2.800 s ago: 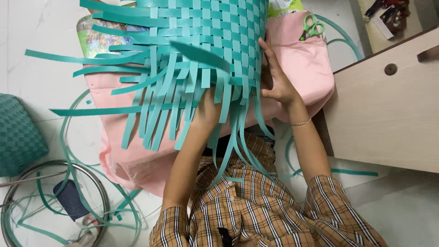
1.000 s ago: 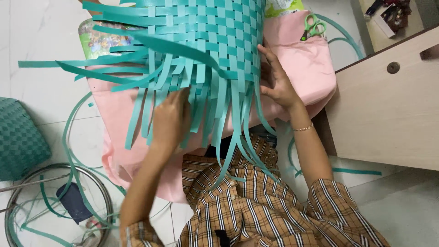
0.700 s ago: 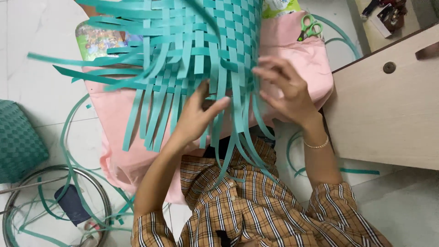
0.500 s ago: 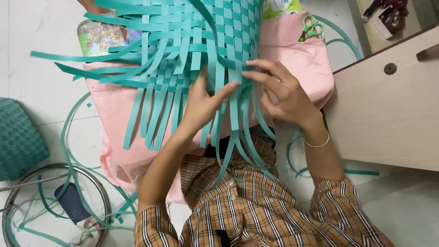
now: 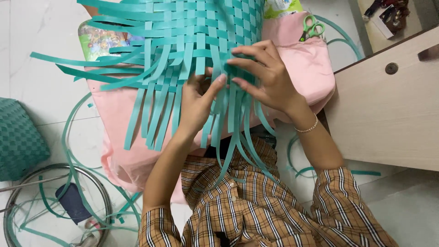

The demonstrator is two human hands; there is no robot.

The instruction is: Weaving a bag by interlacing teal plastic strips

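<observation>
A half-woven teal basket (image 5: 192, 32) of flat plastic strips fills the upper middle of the head view, resting on a pink cloth (image 5: 315, 68) that covers the person's lap. Its unwoven strip ends (image 5: 155, 110) hang loose toward the person and fan out to the left. Both hands meet at the lower edge of the weave. The left hand (image 5: 196, 98) comes up from below, its fingers curled in among the hanging strips with the thumb pressing a strip near the edge. The right hand (image 5: 265, 75) lies on top of the woven part, fingers spread and bent, fingertips pinching a strip just beside the left thumb; a thin bracelet (image 5: 307, 128) circles its wrist.

Behind the basket, at upper left, a colourful printed package (image 5: 98, 41) shows a green edge and a busy picture. Green-handled scissors (image 5: 311, 27) lie on the cloth at upper right. A pale wooden desk (image 5: 388, 110) stands to the right. A finished green woven piece (image 5: 18, 137) sits on the floor at far left, above a round wire frame (image 5: 55, 206) tangled with spare strips.
</observation>
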